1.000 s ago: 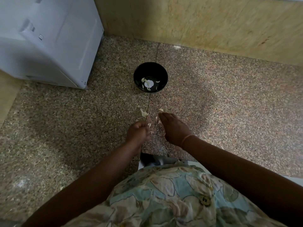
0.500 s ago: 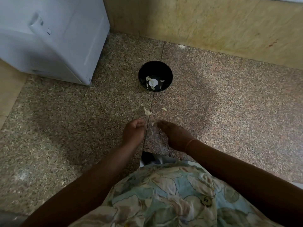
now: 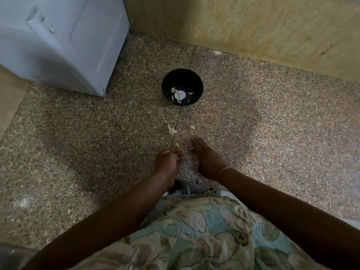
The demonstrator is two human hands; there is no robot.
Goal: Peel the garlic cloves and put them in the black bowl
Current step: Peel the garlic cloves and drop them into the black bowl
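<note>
Basically, not much has moved in the last sec. The left hand (image 3: 168, 160) hangs low over the floor (image 3: 78, 152) w/ fingers curled in, same as before. A pale sliver (image 3: 177, 145) shows right at its fingertips, but whether it's pinched or just lying there can't be told.

The right hand (image 3: 207, 158) has changed most. Its fingers, earlier angled down at the bits, now lie straight and flat on the floor and hold nothing, w/ a tiny pale bit (image 3: 191, 147) beside the fingertips.

The black bowl (image 3: 182, 75) stands toward the floor's far edge, near the wall (image 3: 253, 26), on the tile joint and well apart from both hands. A few pale garlic cloves (image 3: 178, 94) lie in its bottom, and the lot looks the same as a sec ago, so nothing new has gone in. Two skin scraps (image 3: 171, 129) lie btwn hands and bowl, unmoved. A white appliance (image 3: 58, 41) fills the far-left corner.

For the task, this prob. means a pause btwn cloves. The right hand looks set to sweep or feel for the next piece, while the left may hold one being peeled. The job seems partway done. No whole unpeeled clove shows clearly on the floor, so how many remain can't be told.
</note>
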